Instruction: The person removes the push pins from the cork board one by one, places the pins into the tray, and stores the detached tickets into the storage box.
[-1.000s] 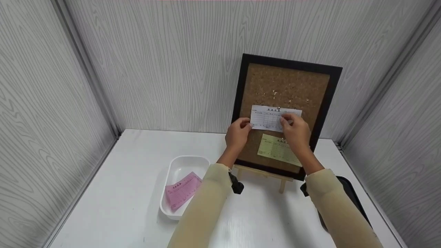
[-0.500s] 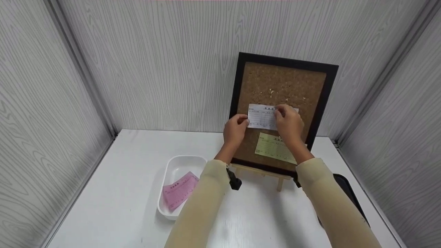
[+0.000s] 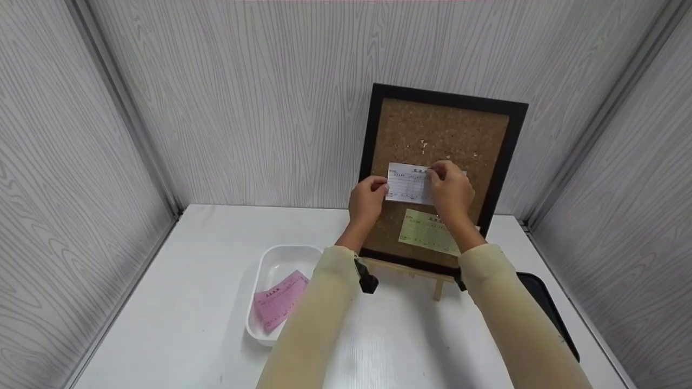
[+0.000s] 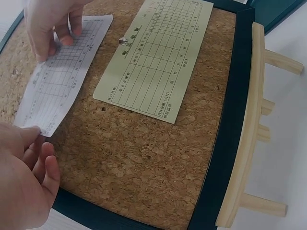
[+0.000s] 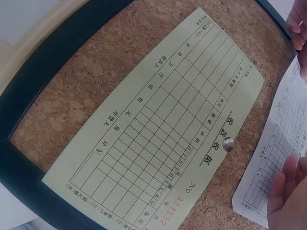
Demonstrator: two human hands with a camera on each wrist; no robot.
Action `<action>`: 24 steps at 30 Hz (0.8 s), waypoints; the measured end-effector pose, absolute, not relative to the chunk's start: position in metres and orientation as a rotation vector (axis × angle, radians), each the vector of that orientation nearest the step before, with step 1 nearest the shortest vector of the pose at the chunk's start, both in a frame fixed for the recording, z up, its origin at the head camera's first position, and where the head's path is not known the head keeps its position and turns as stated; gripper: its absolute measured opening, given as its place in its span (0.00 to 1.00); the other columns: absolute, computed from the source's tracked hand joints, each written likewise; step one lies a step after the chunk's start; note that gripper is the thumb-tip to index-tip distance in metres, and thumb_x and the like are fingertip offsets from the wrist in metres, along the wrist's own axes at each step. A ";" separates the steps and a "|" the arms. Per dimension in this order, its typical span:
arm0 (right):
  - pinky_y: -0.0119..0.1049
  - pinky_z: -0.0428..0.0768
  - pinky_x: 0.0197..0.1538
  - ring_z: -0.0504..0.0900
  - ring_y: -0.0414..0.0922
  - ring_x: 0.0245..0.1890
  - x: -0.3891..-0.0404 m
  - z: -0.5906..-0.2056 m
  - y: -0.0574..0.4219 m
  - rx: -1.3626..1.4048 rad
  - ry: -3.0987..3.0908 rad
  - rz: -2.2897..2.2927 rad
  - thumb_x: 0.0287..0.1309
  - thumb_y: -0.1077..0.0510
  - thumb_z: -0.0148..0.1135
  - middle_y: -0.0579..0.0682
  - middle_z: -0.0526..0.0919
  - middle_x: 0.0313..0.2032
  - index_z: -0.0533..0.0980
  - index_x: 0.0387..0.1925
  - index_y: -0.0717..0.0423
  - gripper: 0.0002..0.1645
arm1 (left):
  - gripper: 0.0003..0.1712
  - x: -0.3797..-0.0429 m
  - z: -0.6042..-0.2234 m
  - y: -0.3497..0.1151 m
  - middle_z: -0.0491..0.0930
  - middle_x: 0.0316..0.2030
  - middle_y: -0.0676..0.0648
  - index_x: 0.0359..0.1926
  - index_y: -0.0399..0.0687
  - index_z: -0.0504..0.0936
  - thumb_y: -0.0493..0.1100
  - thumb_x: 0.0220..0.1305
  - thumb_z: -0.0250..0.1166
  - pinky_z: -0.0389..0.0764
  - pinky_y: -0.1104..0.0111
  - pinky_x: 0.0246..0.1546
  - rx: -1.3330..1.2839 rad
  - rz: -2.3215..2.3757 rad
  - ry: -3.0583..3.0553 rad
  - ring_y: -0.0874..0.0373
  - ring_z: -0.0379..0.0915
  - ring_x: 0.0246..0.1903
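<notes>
A white receipt slip [image 3: 406,183] lies against the corkboard [image 3: 448,127]. My left hand [image 3: 366,202] pinches its left edge between thumb and fingers; the left wrist view shows this at the slip's corner. My right hand [image 3: 453,189] has thumb and index finger together at the slip's top edge, over the spot where a pushpin's head showed earlier. Those fingers now hide the pin. Below, a yellow-green receipt slip [image 3: 424,232] hangs on the cork, held by a clear-headed pushpin [image 5: 228,144] at its top edge. My right forearm covers part of that slip in the head view.
The black-framed board leans on a wooden easel [image 3: 437,289]. To the left stands a white tray [image 3: 265,270] with pink slips [image 3: 281,300] in it. A dark tray [image 3: 546,302] lies at the right, partly behind my right sleeve. Grey wood-grain walls surround the white table.
My right hand has moved up from the white slip's middle to the pushpin at its top edge and covers it. My left hand keeps its grip. The view has shifted slightly.
</notes>
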State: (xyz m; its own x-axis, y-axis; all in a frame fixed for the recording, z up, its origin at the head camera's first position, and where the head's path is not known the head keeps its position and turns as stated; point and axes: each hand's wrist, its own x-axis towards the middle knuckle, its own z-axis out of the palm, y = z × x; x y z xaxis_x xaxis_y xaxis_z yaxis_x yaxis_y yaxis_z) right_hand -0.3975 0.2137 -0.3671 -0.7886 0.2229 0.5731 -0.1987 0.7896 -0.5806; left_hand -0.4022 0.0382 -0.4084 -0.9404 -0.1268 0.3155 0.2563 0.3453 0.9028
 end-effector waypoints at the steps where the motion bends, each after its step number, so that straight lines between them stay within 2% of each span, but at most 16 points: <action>1: 0.51 0.76 0.42 0.84 0.48 0.40 -0.398 -0.367 0.213 -0.017 -2.329 0.849 0.68 0.49 0.64 0.49 0.88 0.41 0.82 0.45 0.49 0.11 | 0.10 -0.402 -0.408 0.038 0.86 0.41 0.51 0.49 0.50 0.86 0.44 0.72 0.63 0.77 0.67 0.38 -0.113 -1.621 -2.283 0.60 0.78 0.37; 8: 0.52 0.75 0.45 0.84 0.48 0.42 -0.399 -0.366 0.213 -0.025 -2.345 0.859 0.68 0.49 0.63 0.49 0.88 0.42 0.81 0.44 0.50 0.10 | 0.10 -0.404 -0.410 0.038 0.86 0.40 0.51 0.48 0.50 0.86 0.44 0.71 0.63 0.76 0.67 0.37 -0.104 -1.610 -2.282 0.60 0.77 0.35; 15: 0.54 0.74 0.53 0.84 0.49 0.42 -0.399 -0.367 0.216 -0.009 -2.345 0.871 0.69 0.51 0.63 0.51 0.87 0.42 0.81 0.44 0.52 0.10 | 0.10 -0.401 -0.409 0.038 0.85 0.39 0.51 0.49 0.50 0.86 0.44 0.71 0.63 0.75 0.68 0.36 -0.118 -1.615 -2.297 0.60 0.76 0.34; 24: 0.54 0.76 0.47 0.84 0.50 0.42 -0.399 -0.368 0.214 0.009 -2.334 0.816 0.68 0.50 0.63 0.51 0.86 0.42 0.81 0.43 0.51 0.10 | 0.09 -0.402 -0.409 0.037 0.85 0.39 0.50 0.48 0.50 0.86 0.44 0.71 0.63 0.76 0.67 0.36 -0.115 -1.609 -2.295 0.60 0.76 0.34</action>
